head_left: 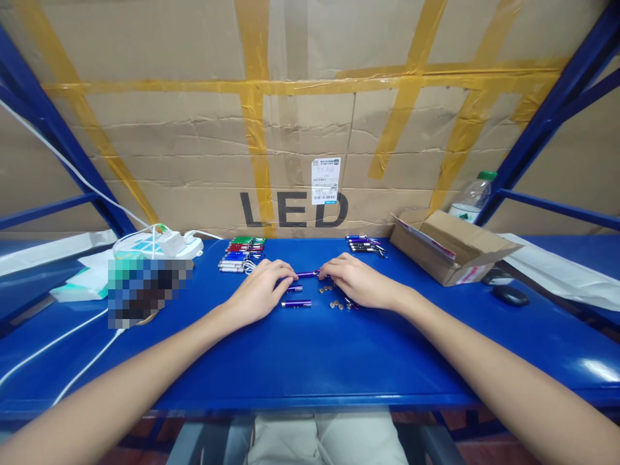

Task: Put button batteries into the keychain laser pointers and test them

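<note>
A small purple penlight tube lies crosswise between my two hands. My left hand has its thumb and fingers closed on the tube's left end. At the other end, the fingers of my right hand are pinched together, partly covering a metallic tip. Another purple tube lies just below on the table, and a third shows partly beside my left thumb. Several small button cells sit under my right hand. Near them are small metal clip pieces, partly hidden by that hand.
Rows of green, red, blue and silver penlights lie at the back left; blue and black ones lie back right. An open cardboard box, a mouse and a bottle stand right. A power strip with cables is left.
</note>
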Motion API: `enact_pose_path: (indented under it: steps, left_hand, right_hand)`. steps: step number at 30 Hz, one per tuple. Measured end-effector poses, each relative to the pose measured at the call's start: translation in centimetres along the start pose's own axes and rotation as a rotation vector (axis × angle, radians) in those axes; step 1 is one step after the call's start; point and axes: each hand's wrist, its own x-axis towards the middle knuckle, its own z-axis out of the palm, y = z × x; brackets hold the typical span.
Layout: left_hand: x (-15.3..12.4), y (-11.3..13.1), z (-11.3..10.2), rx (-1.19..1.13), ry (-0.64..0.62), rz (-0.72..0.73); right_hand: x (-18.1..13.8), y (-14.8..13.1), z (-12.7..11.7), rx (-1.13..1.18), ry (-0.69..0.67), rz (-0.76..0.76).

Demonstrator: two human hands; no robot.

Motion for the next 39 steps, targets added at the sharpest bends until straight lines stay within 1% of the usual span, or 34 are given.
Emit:
enact_pose_path:
  steps: [3,6,13,18,20,24,27,29,32,35,39]
  left_hand:
    - [0.0,0.0,0.1,-0.026,0.004,0.002]
    - [0.0,-0.1,0.1,-0.039,0.007,0.007]
    - [0.1,-0.1,-0.1,-0.037,0.024,-0.006]
    - [0.1,0.3,-0.3,-0.075,0.084,-0.083]
    - [0.2,0.4,-0.3,-0.091,0.102,-0.08]
    - [0.2,0.5,-0.4,-0.065,0.109,-0.027]
    - [0.2,0.8,-0.6,-0.066,0.118,-0.039]
    - [0.2,1.0,-0.7,-0.107,0.126,-0.049]
    - [0.1,1.3,-0.7,-0.205,0.134,-0.011]
    - [0.1,1.4,-0.5,-0.291,0.114,0.023]
    - [0.1,1.7,-0.5,-0.417,0.1,-0.003]
  right_hand:
    - [0.0,0.1,0.4,0.034,0.028,0.002]
    - [0.1,0.2,0.6,0.023,0.052,-0.032]
    - [0.1,0.0,0.2,-0.012,0.066,-0.071]
    - [0.0,-1.0,-0.3,0.077,0.131,-0.128]
    - [0.0,-1.6,-0.4,0.116,0.14,-0.162]
    - [0.0,-2.3,-0.7,0.194,0.152,-0.202]
    - [0.1,-2.5,-0.8,0.263,0.211,-0.212]
    - [0.2,-2.6,-0.9,0.306,0.267,-0.216]
    - [0.3,-2.8,-1.0,0.356,0.335,-0.22]
    - [0.3,-3.1,-1.1,0.406,0.365,-0.22]
    - [0.4,-3.4,-1.1,0.464,0.381,-0.179]
